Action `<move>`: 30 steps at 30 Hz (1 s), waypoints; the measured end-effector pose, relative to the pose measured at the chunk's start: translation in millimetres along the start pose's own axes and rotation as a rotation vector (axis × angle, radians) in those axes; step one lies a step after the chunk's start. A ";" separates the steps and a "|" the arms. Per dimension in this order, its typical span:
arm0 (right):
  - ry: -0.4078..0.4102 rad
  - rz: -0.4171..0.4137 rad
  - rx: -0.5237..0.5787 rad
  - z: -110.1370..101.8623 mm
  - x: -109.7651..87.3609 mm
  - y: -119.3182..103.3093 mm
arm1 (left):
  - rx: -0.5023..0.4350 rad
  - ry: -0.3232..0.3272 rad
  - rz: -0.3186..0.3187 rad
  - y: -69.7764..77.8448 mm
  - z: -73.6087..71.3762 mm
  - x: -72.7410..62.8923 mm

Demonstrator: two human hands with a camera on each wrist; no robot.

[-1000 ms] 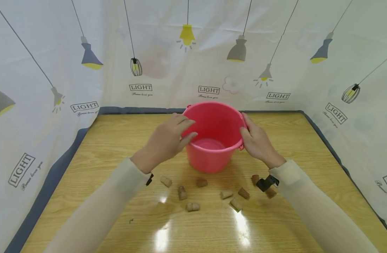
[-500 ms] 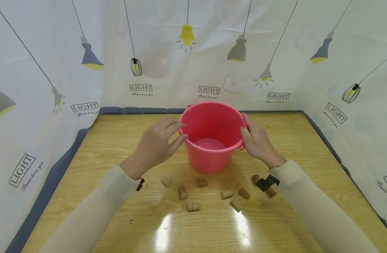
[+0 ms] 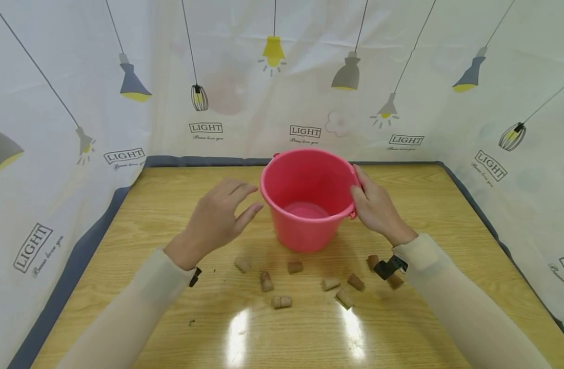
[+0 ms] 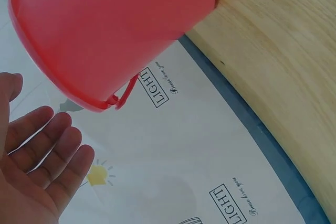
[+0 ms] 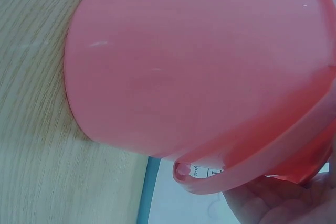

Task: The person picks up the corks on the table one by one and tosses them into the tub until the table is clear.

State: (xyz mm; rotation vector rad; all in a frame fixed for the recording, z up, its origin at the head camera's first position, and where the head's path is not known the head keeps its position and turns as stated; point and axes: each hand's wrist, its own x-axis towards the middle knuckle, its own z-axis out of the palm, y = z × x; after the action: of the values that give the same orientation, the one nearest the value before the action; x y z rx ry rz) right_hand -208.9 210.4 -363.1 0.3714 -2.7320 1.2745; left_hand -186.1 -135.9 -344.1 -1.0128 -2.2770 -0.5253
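Our left hand (image 3: 216, 217) sits farther left than in the earlier frame, fingers (image 4: 65, 142) released and empty, beside the pink plastic bucket (image 3: 305, 236). Our right hand (image 3: 378, 209) grasps its rim (image 3: 309, 220). Bucket stands on the wood-grain table (image 3: 171, 200), beyond scattered cork stoppers (image 3: 266, 282). We judge a steady right-hand grip best prevents tipping.

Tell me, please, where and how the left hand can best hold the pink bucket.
Probably at the free left rim of the bucket, coming from the left: it juts outward, offering an edge, and the right hand grips the opposite side.
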 end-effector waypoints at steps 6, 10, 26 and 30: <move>-0.002 0.013 -0.005 -0.7 -0.7 0.7 | 0.011 -0.021 -0.013 -4.5 1.9 -6.2; 0.003 0.021 0.004 0.1 -0.3 -0.1 | 0.011 -0.030 -0.012 -7.4 3.6 -11.2; 0.014 0.003 -0.021 0.1 -0.3 -0.1 | 0.053 -0.179 -0.027 -11.7 5.6 -31.8; 0.013 -0.004 -0.036 -0.2 -0.1 -0.8 | 0.053 -0.225 -0.014 -12.8 5.9 -36.3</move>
State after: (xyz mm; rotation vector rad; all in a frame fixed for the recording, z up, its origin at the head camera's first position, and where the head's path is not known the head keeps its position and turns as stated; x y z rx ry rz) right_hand -208.5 210.1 -362.4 0.3632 -2.7376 1.2213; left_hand -178.4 -160.1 -373.7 -1.0776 -2.4822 -0.3699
